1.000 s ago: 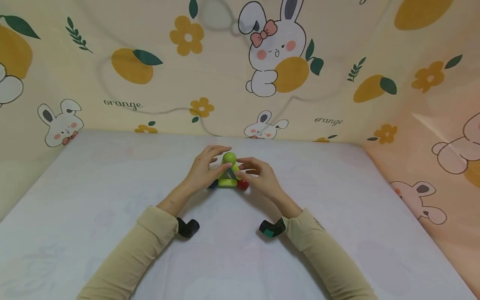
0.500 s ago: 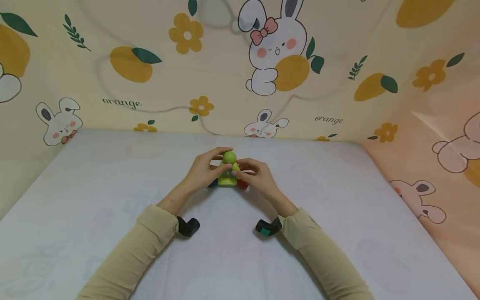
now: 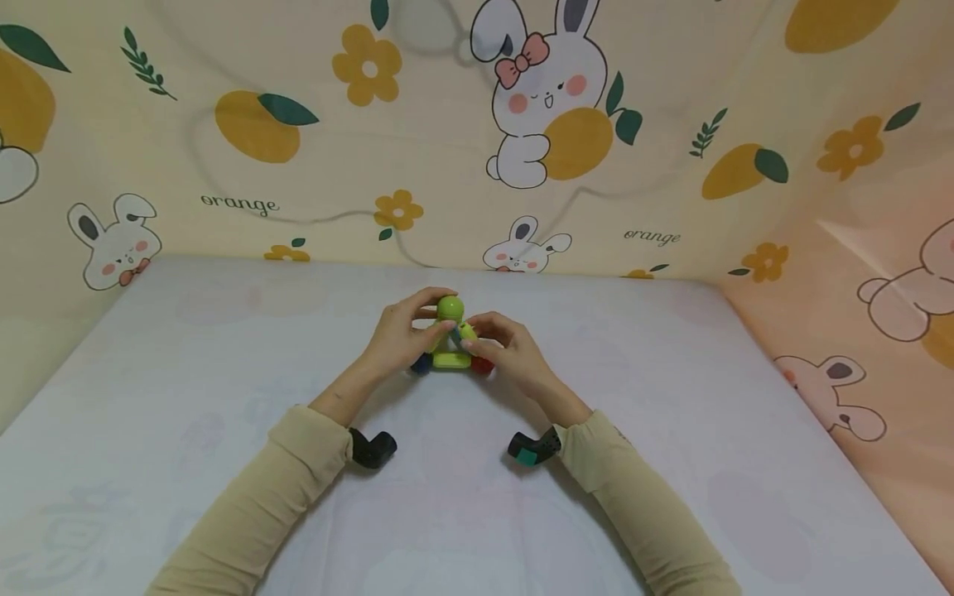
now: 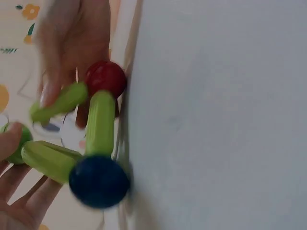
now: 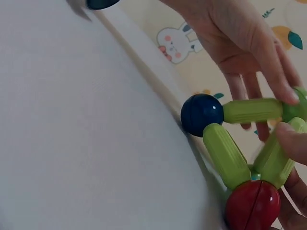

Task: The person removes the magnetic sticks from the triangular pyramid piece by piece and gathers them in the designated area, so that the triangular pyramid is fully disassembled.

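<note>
The left hand point(image 3: 398, 333) has thumb and fingers clamped on the green ball point(image 3: 450, 309); the right hand point(image 3: 513, 351) pinches the side rod point(image 4: 61, 102) between thumb and fingers. Below the left fingers sits the blue ball point(image 4: 99, 182), below the right fingers the red ball point(image 4: 104, 76), the bottom rod point(image 3: 451, 361) joining them.

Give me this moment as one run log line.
left hand: holds green ball; right hand: pinches right-side green rod; rod's free end: apart from green ball; red ball, blue ball: base corners

Toy point(image 3: 451, 361) btwn L grip point(image 3: 398, 335), R grip point(image 3: 513, 352)
</note>
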Available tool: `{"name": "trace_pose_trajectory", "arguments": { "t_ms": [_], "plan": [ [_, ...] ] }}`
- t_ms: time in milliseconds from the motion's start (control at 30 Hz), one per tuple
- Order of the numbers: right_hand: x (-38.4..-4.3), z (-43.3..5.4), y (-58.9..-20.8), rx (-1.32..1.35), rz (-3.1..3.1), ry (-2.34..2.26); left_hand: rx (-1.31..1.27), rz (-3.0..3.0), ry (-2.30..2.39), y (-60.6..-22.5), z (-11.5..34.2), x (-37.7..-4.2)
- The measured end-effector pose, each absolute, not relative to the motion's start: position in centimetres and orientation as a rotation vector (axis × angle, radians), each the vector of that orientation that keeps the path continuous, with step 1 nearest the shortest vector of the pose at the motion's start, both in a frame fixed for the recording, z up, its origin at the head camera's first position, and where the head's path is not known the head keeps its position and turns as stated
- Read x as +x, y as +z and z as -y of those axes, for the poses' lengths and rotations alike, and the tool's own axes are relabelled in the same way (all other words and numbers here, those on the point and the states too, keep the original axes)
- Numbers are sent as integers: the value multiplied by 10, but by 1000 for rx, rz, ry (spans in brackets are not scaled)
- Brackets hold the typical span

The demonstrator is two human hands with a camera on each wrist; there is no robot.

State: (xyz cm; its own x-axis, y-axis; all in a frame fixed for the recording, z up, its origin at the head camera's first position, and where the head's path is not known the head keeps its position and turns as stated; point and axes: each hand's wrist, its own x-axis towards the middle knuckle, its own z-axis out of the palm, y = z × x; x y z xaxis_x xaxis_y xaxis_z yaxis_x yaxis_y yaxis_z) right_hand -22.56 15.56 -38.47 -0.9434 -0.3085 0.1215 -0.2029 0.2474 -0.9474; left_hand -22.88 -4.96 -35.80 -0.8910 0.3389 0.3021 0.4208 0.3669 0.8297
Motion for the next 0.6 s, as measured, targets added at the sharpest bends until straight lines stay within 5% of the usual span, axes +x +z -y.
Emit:
{"name": "trace_pose_trajectory", "arguments": {
  "t_ms": [600],
  "plan": [
    [-226, -164, -379, -454, -2470, -1799, -519, 2541, -1688, -357, 63, -232]
  ]
}}
